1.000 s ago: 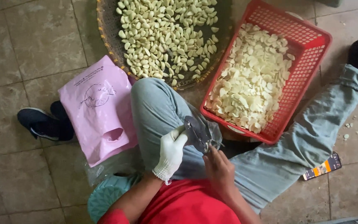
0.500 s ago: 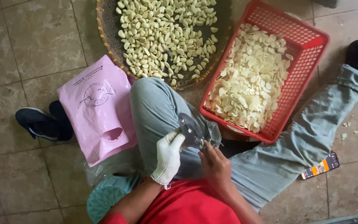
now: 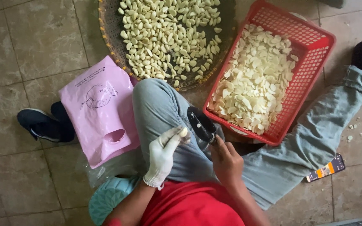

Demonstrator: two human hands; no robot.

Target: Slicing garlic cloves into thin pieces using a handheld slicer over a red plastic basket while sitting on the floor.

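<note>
Soft, even daylight; faint shadows, sharp focus.

Floor (image 3: 30, 42): beige stone tiles w/ grey grout lines. Far centre, a round woven tray (image 3: 110, 39) sits on it, filled w/ whole peeled garlic cloves. Right of that, touching or nearly so, a red plastic basket (image 3: 311, 62) w/ sliced garlic. Left, a pink plastic bag (image 3: 99, 109) lies flat, partly over clear plastic sheeting (image 3: 105, 169); a dark shoe (image 3: 42, 123) just left of it. Near edge, a teal slipper (image 3: 107, 196). Right side: small flat packet (image 3: 326, 168) w/ orange stripe, plus scattered garlic scraps (image 3: 359, 125) on the tiles.
</note>
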